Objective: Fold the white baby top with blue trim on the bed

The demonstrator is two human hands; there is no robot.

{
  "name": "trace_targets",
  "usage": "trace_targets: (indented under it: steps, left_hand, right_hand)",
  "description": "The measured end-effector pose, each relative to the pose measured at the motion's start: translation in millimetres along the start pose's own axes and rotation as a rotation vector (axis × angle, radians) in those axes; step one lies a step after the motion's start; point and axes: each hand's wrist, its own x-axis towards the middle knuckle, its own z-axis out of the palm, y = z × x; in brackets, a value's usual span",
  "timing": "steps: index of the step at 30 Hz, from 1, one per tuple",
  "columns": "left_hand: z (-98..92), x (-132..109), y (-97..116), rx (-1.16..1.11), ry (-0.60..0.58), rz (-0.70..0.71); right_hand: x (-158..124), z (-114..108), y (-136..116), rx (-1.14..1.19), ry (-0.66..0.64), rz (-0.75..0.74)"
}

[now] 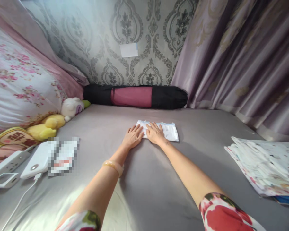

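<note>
A folded white cloth with a pale blue edge [170, 131] lies flat on the grey bed sheet [149, 179], near the middle of the view. My left hand [133, 136] rests palm down at the cloth's left end, fingers spread, partly on the cloth and partly on the sheet. Beside it, my right hand [155, 132] lies flat on the left half of the cloth with its fingers apart. Neither hand grips anything. The cloth's right half is uncovered.
At the right is a stack of folded printed cloths [269, 163]. A black and pink rolled bag [132, 96] lies along the wall. On the left are plush toys [42, 130], a white power bank [38, 160] with a cable, a power strip [11, 163] and a blurred packet [65, 157].
</note>
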Motion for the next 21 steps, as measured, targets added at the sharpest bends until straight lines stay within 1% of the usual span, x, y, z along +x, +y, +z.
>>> trace_targets:
  steps: [2,4,7,10,14,17,21]
  left_hand:
    - [0.6,0,0,0.006,-0.001,-0.004]
    - [1.2,0,0,0.01,0.004,-0.006]
    - [2.4,0,0,0.007,0.021,0.002]
    - [3.1,0,-1,0.004,0.026,0.007]
    - [2.5,1,-1,0.015,0.01,0.0]
    - [1.6,1,0,0.025,-0.005,0.001]
    - [1.0,1,0,0.022,-0.012,-0.003]
  right_hand:
    - [0,-7,5,0.05,-0.076,-0.008]
    - [-1,-14,12,0.077,-0.104,-0.005]
    - [-5,-15,23,0.048,-0.055,0.023]
    - [-11,-7,30,0.021,-0.013,0.031]
    - [-15,2,31,0.011,0.039,0.023]
    - [-14,1,30,0.022,0.022,0.028]
    - [-11,-6,32,0.083,-0.059,0.033]
